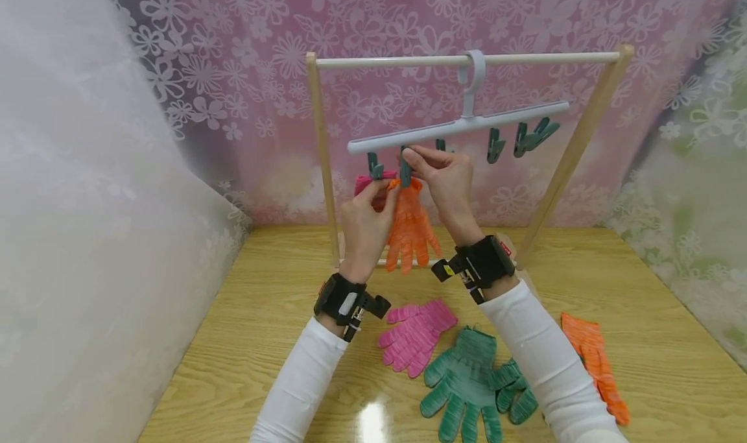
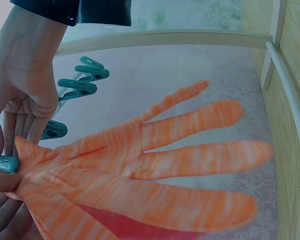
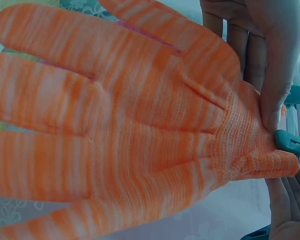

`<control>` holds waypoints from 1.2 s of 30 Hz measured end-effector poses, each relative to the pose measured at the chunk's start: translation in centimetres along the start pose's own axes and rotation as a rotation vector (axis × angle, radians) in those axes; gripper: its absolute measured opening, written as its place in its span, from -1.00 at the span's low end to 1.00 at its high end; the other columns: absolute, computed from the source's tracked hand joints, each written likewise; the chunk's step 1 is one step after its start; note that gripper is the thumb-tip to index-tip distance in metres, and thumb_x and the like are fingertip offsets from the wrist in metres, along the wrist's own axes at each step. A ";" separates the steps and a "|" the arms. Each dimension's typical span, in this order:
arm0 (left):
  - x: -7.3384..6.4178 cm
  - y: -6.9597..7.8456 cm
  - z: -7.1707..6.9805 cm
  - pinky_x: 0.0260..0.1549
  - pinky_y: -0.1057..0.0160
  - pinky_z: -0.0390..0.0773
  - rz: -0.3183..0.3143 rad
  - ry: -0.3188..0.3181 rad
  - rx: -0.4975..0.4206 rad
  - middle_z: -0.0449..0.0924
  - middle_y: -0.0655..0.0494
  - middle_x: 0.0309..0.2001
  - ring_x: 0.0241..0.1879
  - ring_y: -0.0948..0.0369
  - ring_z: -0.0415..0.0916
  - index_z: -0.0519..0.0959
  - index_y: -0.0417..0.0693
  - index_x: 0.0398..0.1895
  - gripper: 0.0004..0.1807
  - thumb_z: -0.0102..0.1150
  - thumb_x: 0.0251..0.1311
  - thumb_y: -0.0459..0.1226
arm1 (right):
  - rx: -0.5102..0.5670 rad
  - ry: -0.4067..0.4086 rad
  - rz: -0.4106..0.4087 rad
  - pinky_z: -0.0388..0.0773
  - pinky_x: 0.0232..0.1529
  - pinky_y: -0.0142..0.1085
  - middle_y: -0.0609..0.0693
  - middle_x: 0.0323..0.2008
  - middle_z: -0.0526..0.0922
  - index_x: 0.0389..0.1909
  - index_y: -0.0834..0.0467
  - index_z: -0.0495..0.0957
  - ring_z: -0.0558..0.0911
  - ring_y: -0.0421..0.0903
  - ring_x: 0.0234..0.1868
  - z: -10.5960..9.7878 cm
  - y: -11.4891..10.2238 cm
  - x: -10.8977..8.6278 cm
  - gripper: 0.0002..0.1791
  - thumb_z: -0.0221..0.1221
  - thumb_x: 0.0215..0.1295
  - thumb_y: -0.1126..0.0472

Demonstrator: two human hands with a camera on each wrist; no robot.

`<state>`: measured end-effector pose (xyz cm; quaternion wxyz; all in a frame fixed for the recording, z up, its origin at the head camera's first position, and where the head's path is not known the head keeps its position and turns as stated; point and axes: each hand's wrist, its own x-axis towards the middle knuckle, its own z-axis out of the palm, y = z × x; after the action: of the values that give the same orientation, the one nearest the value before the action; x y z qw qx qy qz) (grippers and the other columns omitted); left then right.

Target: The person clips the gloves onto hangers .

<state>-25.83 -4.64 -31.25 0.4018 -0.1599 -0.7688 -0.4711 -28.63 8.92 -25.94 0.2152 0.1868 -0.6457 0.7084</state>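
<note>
An orange knit glove [image 1: 410, 226] hangs fingers down below the white clip hanger [image 1: 420, 133]. My left hand [image 1: 364, 229] pinches the glove's cuff between thumb and fingers. My right hand [image 1: 450, 187] pinches a dark green clip [image 1: 405, 168] on the hanger, and the clip's lower end meets the cuff. In the right wrist view the clip [image 3: 290, 143] sits at the cuff edge beside the left thumb; whether its jaws grip the fabric I cannot tell. Behind my left hand, a pink glove [image 1: 363, 183] hangs near the leftmost clip [image 1: 374, 165], partly hidden.
The hanger hooks over the rod of a wooden-sided rack [image 1: 321, 151], tilted with its left end lower. More green clips [image 1: 495, 146] dangle at right. On the table [image 1: 245, 339] lie a pink glove [image 1: 419, 336], green gloves [image 1: 463, 381] and orange fabric [image 1: 595, 362], partly behind the right sleeve.
</note>
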 end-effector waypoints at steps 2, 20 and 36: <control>0.1 0.1 0.1 -0.36 0.30 0.71 0.008 0.022 0.005 0.79 -0.01 -0.30 -0.39 0.18 0.75 0.74 -0.19 -0.13 -0.77 0.28 0.39 -0.19 | 0.000 0.001 0.000 0.71 -0.09 -0.26 0.04 -0.28 0.82 -0.04 0.34 0.73 0.79 -0.21 -0.28 0.0 0.0 0.0 -0.67 0.41 0.27 0.22; 0.3 0.5 0.6 -0.45 0.26 0.68 0.049 0.137 0.124 0.79 -0.01 -0.35 -0.44 0.15 0.73 0.75 -0.20 -0.15 -0.75 0.31 0.36 -0.17 | -0.054 0.005 -0.007 0.68 -0.01 -0.30 0.03 -0.25 0.81 -0.04 0.30 0.74 0.79 -0.19 -0.23 0.0 -0.1 0.2 -0.68 0.41 0.27 0.19; -0.1 0.3 0.6 -0.49 0.25 0.62 0.018 0.095 0.108 0.78 -0.02 -0.33 -0.40 0.13 0.72 0.72 -0.17 -0.06 -0.75 0.26 0.40 -0.18 | -0.195 -0.077 -0.050 0.58 0.21 -0.12 0.20 0.14 0.67 0.21 0.27 0.61 0.67 0.09 0.12 -0.4 0.7 -0.8 -0.58 0.29 0.40 0.19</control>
<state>-25.85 -3.92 -31.30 0.4502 -0.1225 -0.7716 -0.4324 -28.34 9.21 -27.03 0.2250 0.2079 -0.7144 0.6291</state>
